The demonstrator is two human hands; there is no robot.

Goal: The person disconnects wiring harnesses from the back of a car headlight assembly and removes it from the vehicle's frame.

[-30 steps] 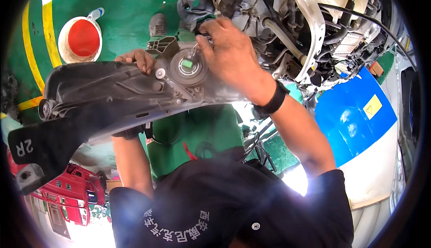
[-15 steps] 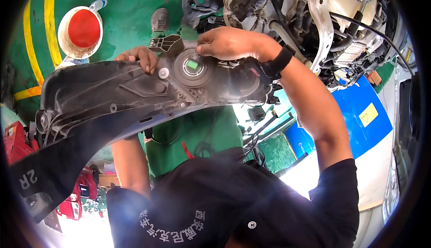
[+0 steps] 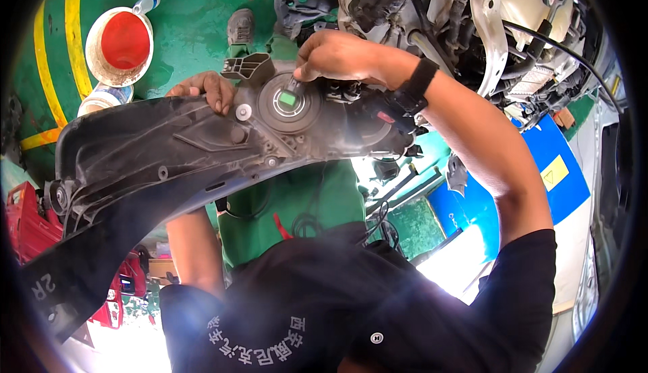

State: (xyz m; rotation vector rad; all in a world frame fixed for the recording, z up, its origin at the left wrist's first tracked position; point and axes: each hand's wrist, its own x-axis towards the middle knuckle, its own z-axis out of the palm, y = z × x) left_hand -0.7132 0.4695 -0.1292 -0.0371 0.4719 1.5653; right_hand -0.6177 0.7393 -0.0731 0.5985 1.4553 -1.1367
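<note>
A car headlight [image 3: 202, 127] lies across in front of me with the back of its dark, dusty housing up. My left hand [image 3: 206, 91] grips its far edge, fingers curled over the rim. In the housing's round opening [image 3: 275, 110] sits a small green-tipped part [image 3: 289, 98] with a pale shaft. The thumb and forefinger of my right hand [image 3: 331, 57] are pinched at the upper end of that shaft; the exact contact is too small to make out. A grey ribbed bracket [image 3: 251, 67] sticks up from the housing between my hands.
An opened-up car front [image 3: 432, 29] with hoses and metal brackets fills the far right. On the green floor at far left stand a white bucket with a red inside [image 3: 127, 41] and a bottle [image 3: 147, 5]. A blue panel [image 3: 520, 177] is at right, red equipment [image 3: 30, 221] at left.
The headlight has shifted slightly left along with my left hand. My right wrist and elbow have swung a little outward, while the fingertips stay by the green-tipped part.
</note>
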